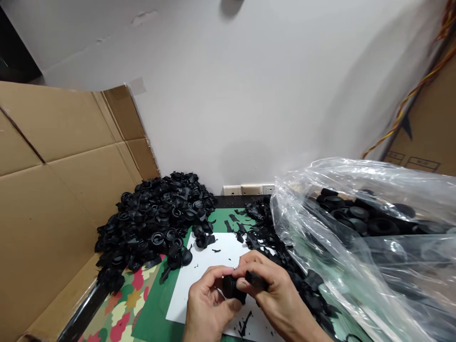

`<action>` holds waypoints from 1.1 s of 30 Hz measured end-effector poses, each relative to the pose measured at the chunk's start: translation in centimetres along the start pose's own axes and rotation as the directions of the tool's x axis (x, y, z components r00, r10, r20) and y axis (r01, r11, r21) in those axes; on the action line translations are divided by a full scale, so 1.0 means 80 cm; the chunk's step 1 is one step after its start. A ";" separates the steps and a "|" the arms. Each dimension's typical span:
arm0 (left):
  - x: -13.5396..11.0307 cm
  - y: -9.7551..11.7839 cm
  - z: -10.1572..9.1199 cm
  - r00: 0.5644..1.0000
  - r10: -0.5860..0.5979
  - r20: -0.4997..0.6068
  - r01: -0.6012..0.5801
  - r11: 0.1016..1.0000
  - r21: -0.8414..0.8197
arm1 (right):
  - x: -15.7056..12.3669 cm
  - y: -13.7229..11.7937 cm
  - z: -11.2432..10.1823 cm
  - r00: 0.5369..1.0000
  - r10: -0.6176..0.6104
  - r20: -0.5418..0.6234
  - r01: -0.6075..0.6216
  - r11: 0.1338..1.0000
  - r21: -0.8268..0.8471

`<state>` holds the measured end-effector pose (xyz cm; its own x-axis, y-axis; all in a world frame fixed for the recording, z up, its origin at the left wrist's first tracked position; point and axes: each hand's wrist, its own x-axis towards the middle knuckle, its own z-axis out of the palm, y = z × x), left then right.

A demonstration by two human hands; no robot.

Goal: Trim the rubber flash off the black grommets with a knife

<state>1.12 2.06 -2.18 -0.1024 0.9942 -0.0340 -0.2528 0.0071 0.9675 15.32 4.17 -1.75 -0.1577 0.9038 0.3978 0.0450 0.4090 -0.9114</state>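
Over the white sheet, my left hand (210,304) is closed around a black ribbed rubber part (230,287), thumb below and fingers above. My right hand (267,280) pinches at the upper right edge of that same part, its fingertips meeting those of the left. A dark rubber piece (256,280) sticks out between the right thumb and fingers; whether it joins the ribbed part cannot be made out. Thin black scraps (244,325) lie on the white paper (185,294) below the hands.
Many similar black rubber parts (160,213) are heaped at left against a cardboard box (71,190). Torn black scraps (260,218) run along the right. A clear plastic bag (320,247) with round black parts (356,213) stands at right. A green mat (156,304) lies under the paper.
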 end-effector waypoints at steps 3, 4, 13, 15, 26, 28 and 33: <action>0.000 0.001 -0.001 0.999 -0.006 0.033 0.007 1.000 -0.026 | -0.002 0.007 0.006 0.999 -0.054 0.001 0.054 0.997 -0.059; 0.000 0.002 -0.003 0.998 -0.031 0.052 0.034 0.998 -0.049 | -0.002 0.009 0.006 0.997 -0.071 -0.005 0.071 0.995 -0.071; 0.006 -0.012 -0.011 0.930 -0.360 0.078 0.367 0.888 -0.276 | -0.007 0.023 0.020 0.989 -0.133 -0.062 0.126 0.986 -0.111; 0.006 -0.014 -0.011 0.919 -0.378 0.114 0.395 0.878 -0.272 | -0.008 0.025 0.022 0.987 -0.151 -0.063 0.142 0.982 -0.120; 0.007 -0.011 -0.005 0.937 -0.342 0.070 0.349 0.901 -0.259 | -0.013 0.034 0.022 0.972 -0.223 -0.068 0.213 0.968 -0.135; 0.007 -0.010 -0.003 0.944 -0.330 0.033 0.328 0.917 -0.225 | -0.016 0.035 0.029 0.968 -0.230 -0.102 0.211 0.963 -0.171; -0.002 -0.013 0.006 0.980 -0.195 -0.041 0.191 0.978 -0.084 | -0.012 0.032 0.038 0.979 -0.069 -0.194 0.014 0.962 -0.272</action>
<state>1.87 1.94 -3.04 -0.0900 0.9684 -0.2325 -0.3477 0.1882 0.9185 12.62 4.01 -4.78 0.0341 0.8806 0.4726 0.3092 0.4404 -0.8429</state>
